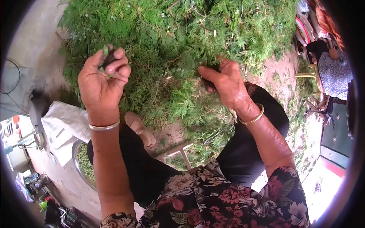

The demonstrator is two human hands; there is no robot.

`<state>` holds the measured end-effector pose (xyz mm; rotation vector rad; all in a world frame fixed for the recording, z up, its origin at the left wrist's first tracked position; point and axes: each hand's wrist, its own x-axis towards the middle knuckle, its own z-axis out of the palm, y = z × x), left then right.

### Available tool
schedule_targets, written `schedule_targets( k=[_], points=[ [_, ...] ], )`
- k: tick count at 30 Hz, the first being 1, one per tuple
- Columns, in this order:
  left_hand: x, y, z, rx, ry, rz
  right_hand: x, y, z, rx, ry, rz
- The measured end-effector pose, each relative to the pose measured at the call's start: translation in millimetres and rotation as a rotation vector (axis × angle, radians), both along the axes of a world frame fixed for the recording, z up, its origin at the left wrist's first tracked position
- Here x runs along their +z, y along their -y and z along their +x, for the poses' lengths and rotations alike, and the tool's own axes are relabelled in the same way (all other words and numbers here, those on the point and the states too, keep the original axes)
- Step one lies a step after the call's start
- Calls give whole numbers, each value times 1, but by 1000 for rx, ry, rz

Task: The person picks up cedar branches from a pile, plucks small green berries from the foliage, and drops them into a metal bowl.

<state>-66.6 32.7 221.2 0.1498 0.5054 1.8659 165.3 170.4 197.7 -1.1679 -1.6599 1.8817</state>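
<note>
Floral blouse (228, 201) fills the near edge, and a metal bowl (75, 159) of green bits sits low at the left, well below both hands. Left hand (100, 81) is raised and curled closed on a few small green pieces (105, 50), tucked between fingertips and palm; keeping that cupped hold level looks wise. Right hand (226, 81) pinches a sprig (207, 69) at the near side of the heap of greenery (171, 30), where a hold close to the stem seems best.
</note>
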Motion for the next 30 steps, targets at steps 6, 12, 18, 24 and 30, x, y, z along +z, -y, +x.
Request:
schedule_targets(
  k=[6,12,18,24,30],
  points=[
    [-21,27,7,-12,-22,-173,-26,3,25,426,453,97],
    [-49,64,-7,-91,-92,-462,-40,-11,31,576,609,541],
    [10,211,-88,488,-415,-701,-43,7,21,841,555,442],
    [-45,411,-79,650,-718,-1363,-55,23,24,1074,232,432],
    [-131,561,-10,704,-293,-1379,-13,24,2,895,402,330]
  ],
)
